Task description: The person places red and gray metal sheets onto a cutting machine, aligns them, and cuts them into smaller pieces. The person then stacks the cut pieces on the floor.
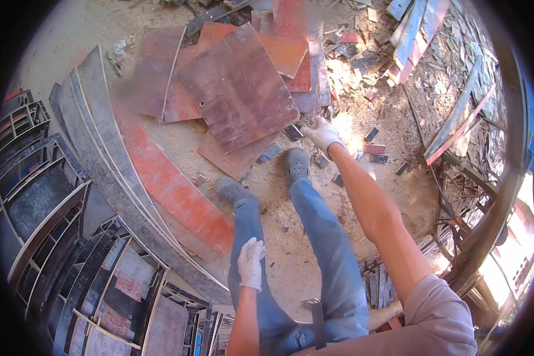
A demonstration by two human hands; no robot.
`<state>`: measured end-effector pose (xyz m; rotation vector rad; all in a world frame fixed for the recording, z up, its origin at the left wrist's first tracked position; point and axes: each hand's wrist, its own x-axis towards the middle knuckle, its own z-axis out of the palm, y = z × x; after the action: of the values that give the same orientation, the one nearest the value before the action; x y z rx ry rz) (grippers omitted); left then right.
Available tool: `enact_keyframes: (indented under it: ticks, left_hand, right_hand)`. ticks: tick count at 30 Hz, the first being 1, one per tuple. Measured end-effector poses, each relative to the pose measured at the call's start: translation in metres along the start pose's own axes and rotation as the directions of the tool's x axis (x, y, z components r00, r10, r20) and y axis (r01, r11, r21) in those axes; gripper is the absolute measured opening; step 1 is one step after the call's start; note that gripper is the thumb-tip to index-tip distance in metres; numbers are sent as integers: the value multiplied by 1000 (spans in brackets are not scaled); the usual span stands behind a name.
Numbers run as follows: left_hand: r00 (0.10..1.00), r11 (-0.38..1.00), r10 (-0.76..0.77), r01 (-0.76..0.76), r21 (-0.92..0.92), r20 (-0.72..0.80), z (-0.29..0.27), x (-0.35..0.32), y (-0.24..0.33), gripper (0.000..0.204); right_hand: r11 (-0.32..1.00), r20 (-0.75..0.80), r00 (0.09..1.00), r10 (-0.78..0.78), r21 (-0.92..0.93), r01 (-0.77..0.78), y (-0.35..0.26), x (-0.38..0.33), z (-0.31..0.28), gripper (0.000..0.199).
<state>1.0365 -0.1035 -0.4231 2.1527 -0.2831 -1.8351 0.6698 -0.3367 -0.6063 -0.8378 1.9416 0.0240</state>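
Observation:
My right hand (324, 134), in a white glove, reaches forward past my right shoe. Its fingertips close on the near-right end of a small dark board offcut (292, 132), beside the corner of a large reddish-brown panel (237, 89). My left hand (251, 262), also gloved in white, lies against my left leg near the knee, its fingers loosely stretched and nothing seen in them. The large panel lies tilted on a stack of other boards, and a bluish offcut (270, 152) sits by its near edge.
Small offcuts, a reddish one (375, 149) among them, lie scattered on the dusty ground at right. Long curved boards (160, 184) and stacked dark frames (47, 196) fill the left. Wood scraps (362, 59) pile at the far right, near a curved post (504, 196).

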Motion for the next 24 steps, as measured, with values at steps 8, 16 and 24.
enact_keyframes:
  ticks: [8, 16, 24]
  left_hand:
    - [999, 956, -40, 29, -293, -32, 61, 101, 19, 52]
    - [993, 759, -114, 68, -648, -29, -7, 93, 95, 99]
    - [989, 387, 95, 67, -920, 112, -71, 25, 205, 121]
  right_hand:
    - [998, -40, 999, -6, 66, 9, -28, 91, 71, 94]
    - [767, 470, 847, -246, 629, -127, -90, -92, 23, 17]
    - [499, 730, 622, -283, 666, -554, -83, -177, -61, 38]
